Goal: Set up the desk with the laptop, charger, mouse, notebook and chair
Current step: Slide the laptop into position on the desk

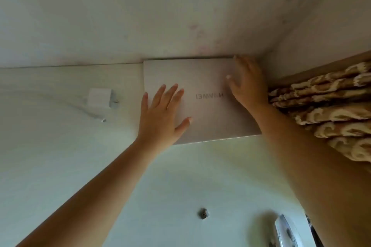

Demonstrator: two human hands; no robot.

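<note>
A closed silver laptop (200, 78) lies flat at the back of the white desk (60, 146), its far edge against the wall. My left hand (162, 114) rests flat on the lid's near left part, fingers spread. My right hand (249, 82) lies on the lid's right side, fingertips reaching the far right corner. A white charger brick (99, 98) with its cable (96, 115) sits on the desk to the left of the laptop. At the bottom right a white object (285, 230), perhaps the mouse, is partly cut off by my right arm.
A pale wall (140, 16) rises directly behind the desk. A patterned brown and cream curtain (329, 110) hangs along the desk's right side. A small grey piece (204, 213) lies on the near desk surface.
</note>
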